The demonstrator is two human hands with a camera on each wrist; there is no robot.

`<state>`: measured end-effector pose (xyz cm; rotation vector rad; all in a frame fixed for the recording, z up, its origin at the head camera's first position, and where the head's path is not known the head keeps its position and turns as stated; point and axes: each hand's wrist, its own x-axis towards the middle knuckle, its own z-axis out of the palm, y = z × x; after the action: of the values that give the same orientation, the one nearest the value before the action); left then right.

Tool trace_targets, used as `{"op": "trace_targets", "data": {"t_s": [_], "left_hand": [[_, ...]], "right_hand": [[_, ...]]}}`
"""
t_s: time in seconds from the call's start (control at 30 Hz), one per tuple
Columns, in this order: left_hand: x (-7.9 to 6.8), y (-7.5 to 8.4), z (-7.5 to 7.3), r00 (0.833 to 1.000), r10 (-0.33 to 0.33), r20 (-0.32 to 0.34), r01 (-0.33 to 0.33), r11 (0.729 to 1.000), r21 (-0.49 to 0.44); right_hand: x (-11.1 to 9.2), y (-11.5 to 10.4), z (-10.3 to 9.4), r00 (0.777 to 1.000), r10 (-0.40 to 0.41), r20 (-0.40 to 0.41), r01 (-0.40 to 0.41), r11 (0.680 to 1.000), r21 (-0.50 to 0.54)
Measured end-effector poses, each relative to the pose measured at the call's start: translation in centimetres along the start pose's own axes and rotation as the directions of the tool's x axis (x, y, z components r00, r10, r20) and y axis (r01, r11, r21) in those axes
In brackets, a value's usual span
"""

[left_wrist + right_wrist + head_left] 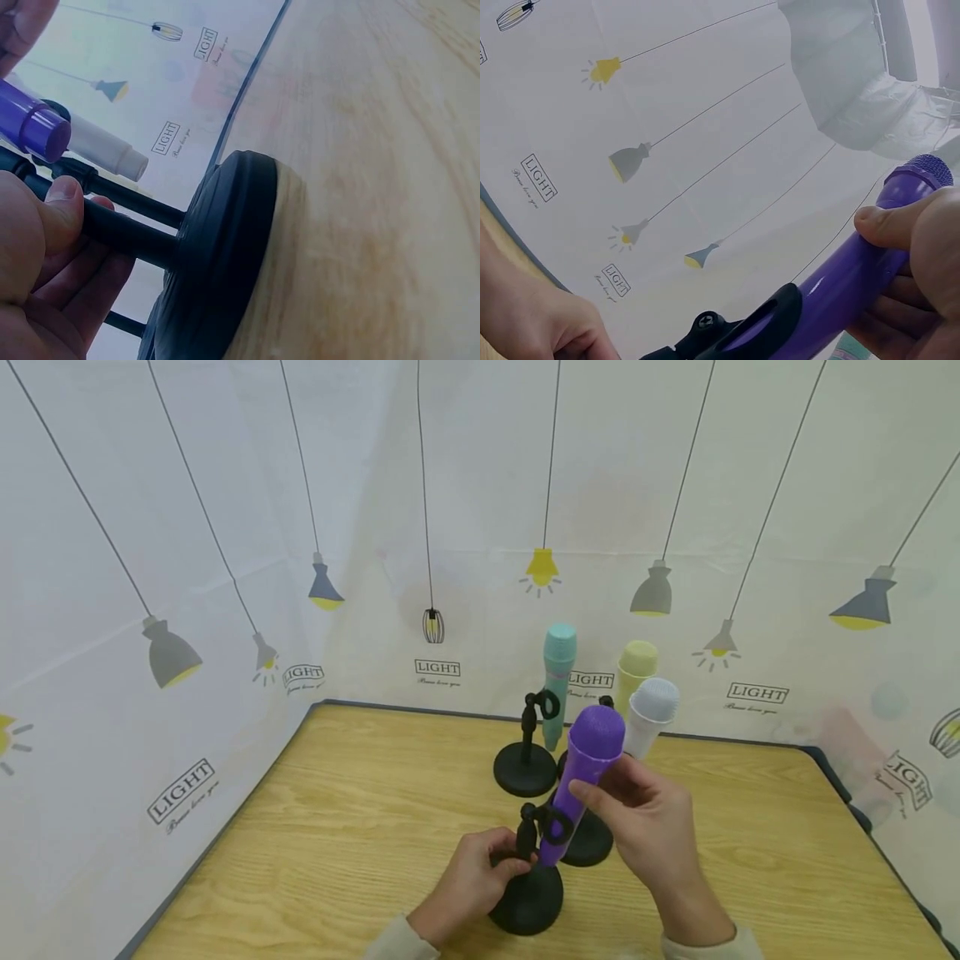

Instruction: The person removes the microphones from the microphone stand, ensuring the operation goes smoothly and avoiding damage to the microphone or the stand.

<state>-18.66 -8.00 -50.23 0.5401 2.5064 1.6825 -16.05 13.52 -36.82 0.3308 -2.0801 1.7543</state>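
In the head view my right hand (652, 822) holds a purple toy microphone (592, 743) by its upper body, thumb in front and fingers behind. The microphone leans, grille up, its narrow lower end at the holder ring of a black microphone stand (527, 906). From the right wrist view, the black ring (791, 307) wraps around the purple body (840, 285). My left hand (476, 872) grips that stand's post below the ring. Thumb and fingers close round the post (127, 236) in the left wrist view, and the round base stands on the table.
Behind stand a teal microphone (557, 681), a yellow one (637, 664) and a white one (651, 710), with black stand bases (525, 770) close together. The wooden table (337, 827) ends at a white printed cloth backdrop (480, 593).
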Motion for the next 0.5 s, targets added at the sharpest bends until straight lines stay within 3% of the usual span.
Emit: {"op": "trace_targets", "data": {"t_s": [0.5], "left_hand": [[-0.2, 0.2, 0.0, 1.0, 0.027, -0.002, -0.027, 1.0, -0.016]], "right_hand": [[0.7, -1.2, -0.4, 1.0, 0.026, -0.007, -0.026, 1.0, -0.001]]}}
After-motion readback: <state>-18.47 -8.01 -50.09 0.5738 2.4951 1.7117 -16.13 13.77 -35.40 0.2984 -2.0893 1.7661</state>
